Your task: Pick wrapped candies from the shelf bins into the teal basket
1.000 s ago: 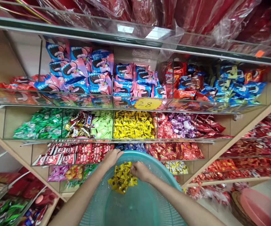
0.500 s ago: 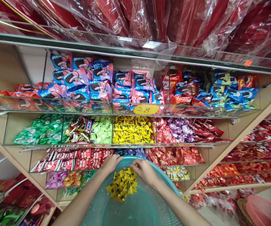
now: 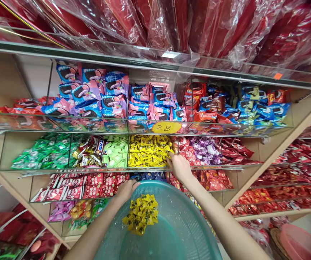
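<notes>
My left hand (image 3: pixel 127 190) is closed on the far left rim of a teal plastic basket (image 3: pixel 196 216) with perforated sides. A pile of yellow-wrapped candies (image 3: pixel 141 215) lies inside, left of the basket's middle. My right hand (image 3: pixel 179 166) reaches over the shelf's front edge to the right end of a bin of yellow candies (image 3: pixel 150 150). Its bent fingertips are at the wrappers, thumb slightly apart from the fingers, and I see nothing held between them.
Green candies (image 3: pixel 47 150) and purple candies (image 3: pixel 204 148) fill neighbouring bins behind a clear front panel. Packaged cookies (image 3: pixel 86 92) stack on the shelf above, with a yellow price tag (image 3: pixel 164 126). Red packets (image 3: pixel 96 185) sit below. A pink basket (image 3: pixel 301 242) stands at lower right.
My right hand has moved up and right from above the basket to the yellow candy bin. My left hand stays on the rim. The view has shifted slightly.
</notes>
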`<state>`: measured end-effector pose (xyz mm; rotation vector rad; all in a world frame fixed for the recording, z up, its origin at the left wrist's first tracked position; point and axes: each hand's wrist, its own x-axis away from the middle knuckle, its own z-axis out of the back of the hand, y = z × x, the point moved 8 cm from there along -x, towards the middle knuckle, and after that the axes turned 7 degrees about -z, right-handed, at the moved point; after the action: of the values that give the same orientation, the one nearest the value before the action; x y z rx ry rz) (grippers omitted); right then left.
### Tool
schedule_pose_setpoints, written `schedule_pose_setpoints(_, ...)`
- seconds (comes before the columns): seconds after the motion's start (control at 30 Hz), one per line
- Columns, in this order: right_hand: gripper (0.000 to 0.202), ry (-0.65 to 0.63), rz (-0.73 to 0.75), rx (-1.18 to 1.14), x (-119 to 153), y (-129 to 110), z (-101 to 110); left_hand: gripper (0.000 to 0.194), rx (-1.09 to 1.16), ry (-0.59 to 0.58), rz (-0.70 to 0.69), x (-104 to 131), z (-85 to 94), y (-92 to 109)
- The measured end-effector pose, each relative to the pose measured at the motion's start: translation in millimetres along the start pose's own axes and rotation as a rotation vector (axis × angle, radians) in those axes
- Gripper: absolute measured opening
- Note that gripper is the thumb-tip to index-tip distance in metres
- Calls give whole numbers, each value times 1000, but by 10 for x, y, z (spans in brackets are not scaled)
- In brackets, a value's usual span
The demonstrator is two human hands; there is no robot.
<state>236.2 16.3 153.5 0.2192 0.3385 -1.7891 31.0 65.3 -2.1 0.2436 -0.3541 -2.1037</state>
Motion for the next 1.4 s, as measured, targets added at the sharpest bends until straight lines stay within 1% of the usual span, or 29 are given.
schedule_pose_setpoints(0.1,29,-46,8,113,-59,-54,-60,43,9,8,-3,2,1,2)
schedule_pose_setpoints(0.2,27,-67,13,159,-76,-85,-93,43,6,7,6,8,10,5)
schedule_pose_setpoints(0.4,27,-63,-12,124,-70,-18,-49,42,-3,5,4,2,9,7)
schedule_pose_setpoints(0.5,27,-41,-34,51,-39,36,40,43,1,0,20,1,1,-2)
schedule_pose_setpoints(0.63,25,16,-9,-111,73,37,233,43,-17,-14,21,1,-5,4)
schedule_pose_setpoints(0.73,25,26,65,-292,216,-73,351,44,-26,-3,9,-5,-5,5)
schedule_pose_setpoints(0.8,25,-14,145,-426,322,-217,339,46,-21,5,2,-8,-11,2)
schedule_pose_setpoints(0.87,23,-94,223,-547,421,-381,204,45,-15,7,9,-8,-20,-7)
schedule_pose_setpoints(0.9,21,-147,251,-594,466,-455,84,45,-15,8,16,-6,-22,-12)
schedule_pose_setpoints(0.97,17,-256,275,-637,539,-556,-239,43,-16,7,30,-2,-25,-18)
schedule_pose_setpoints(1.03,13,-393,272,-602,610,-592,-640,42,-15,1,37,1,-27,-18)
schedule_pose_setpoints(1.1,10,-508,247,-512,676,-552,-1003,43,-15,2,36,1,-23,-12)
schedule_pose_setpoints(1.17,11,-568,222,-403,729,-474,-1243,43,-21,10,30,-2,-12,-3)
schedule_pose_setpoints(1.2,12,-587,220,-359,753,-442,-1316,43,-25,16,26,-3,-5,2)
schedule_pose_setpoints(1.27,16,-609,228,-291,800,-405,-1396,43,-32,20,23,-4,3,7)
schedule_pose_setpoints(1.4,20,-598,225,-199,844,-392,-1458,44,-35,10,29,1,0,7)
